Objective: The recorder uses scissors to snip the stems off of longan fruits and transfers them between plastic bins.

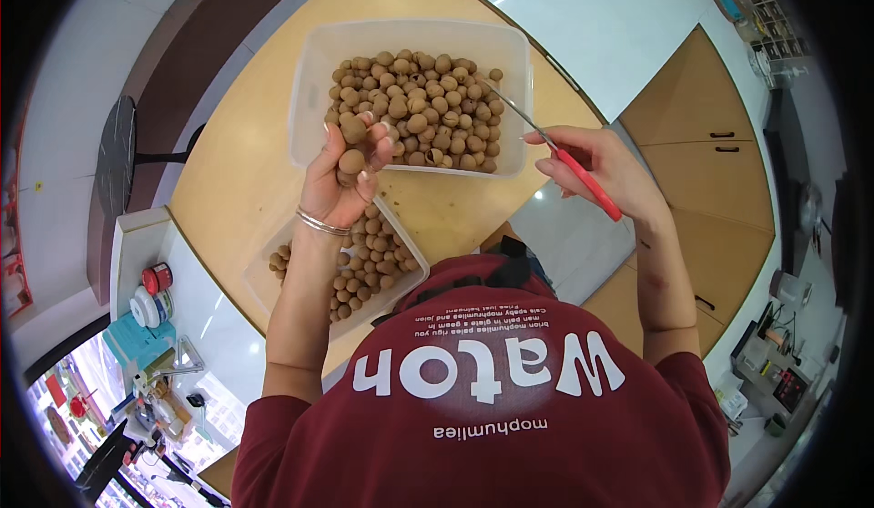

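Observation:
Several round brown longans point(352, 160) rest in my left hand point(334, 187), which is raised near the front left corner of a large translucent plastic bin point(410, 30). That bin holds a heap of loose longans point(437, 102), some with cracked shells. My right hand point(601, 166) grips a pair of scissors point(584, 181) with red handles. Their blades look closed and point up and left over the bin's right side. Below my left forearm stands a second translucent bin point(413, 286), with more longans point(369, 262) in it, partly hidden by the arm.
Both bins stand on a light wooden table point(239, 146). Small shell crumbs lie between them. A dark round stool point(121, 156) is off to the left. A white counter at lower left bears a red-lidded jar point(157, 278) and a blue box point(140, 341). Wooden cabinets point(710, 112) stand at right.

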A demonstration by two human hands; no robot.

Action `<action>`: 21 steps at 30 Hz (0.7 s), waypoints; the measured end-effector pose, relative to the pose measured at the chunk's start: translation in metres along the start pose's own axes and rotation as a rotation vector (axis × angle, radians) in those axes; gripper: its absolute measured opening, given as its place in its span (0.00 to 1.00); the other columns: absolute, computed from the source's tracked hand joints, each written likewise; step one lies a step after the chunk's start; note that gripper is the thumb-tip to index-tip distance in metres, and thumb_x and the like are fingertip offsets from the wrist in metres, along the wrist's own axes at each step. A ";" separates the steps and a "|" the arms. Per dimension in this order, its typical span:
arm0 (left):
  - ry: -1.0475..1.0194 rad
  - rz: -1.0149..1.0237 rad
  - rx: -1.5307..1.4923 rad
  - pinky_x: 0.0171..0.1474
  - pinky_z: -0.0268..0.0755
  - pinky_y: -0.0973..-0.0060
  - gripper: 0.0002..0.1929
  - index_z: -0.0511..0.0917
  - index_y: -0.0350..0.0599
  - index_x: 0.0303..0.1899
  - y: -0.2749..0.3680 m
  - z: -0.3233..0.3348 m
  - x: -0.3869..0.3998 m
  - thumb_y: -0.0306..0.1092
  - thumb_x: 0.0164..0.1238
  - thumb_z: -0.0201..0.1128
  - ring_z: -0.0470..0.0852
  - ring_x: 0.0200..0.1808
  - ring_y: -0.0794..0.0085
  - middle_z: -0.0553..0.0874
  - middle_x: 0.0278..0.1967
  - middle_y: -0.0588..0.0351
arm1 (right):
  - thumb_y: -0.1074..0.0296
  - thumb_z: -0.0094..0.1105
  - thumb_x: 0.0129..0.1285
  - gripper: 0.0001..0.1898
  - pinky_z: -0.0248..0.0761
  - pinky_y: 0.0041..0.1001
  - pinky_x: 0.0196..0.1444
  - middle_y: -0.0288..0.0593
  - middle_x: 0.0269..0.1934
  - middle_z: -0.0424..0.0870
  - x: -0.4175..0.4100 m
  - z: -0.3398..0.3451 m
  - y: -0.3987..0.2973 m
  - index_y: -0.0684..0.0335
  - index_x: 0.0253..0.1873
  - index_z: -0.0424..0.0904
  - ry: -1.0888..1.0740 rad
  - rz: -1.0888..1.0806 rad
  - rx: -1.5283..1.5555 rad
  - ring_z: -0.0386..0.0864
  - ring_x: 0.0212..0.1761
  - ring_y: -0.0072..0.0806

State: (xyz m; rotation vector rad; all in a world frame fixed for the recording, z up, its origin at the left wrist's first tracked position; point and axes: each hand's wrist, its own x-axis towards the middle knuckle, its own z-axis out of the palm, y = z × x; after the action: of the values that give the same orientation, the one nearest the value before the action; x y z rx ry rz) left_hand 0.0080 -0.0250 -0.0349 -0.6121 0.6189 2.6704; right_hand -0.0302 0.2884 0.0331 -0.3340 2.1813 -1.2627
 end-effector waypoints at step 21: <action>-0.150 0.392 1.581 0.36 0.69 0.76 0.17 0.85 0.45 0.45 -0.023 0.045 0.015 0.29 0.51 0.74 0.75 0.30 0.75 0.81 0.27 0.59 | 0.53 0.69 0.59 0.26 0.63 0.23 0.30 0.37 0.24 0.73 0.011 0.020 0.007 0.66 0.55 0.78 -0.403 0.090 0.068 0.66 0.26 0.20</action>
State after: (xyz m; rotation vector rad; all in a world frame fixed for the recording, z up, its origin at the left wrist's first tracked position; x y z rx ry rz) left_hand -0.0104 0.0195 -0.0127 0.2072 2.4500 1.5559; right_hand -0.0262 0.2728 0.0153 -0.4183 1.7887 -1.1076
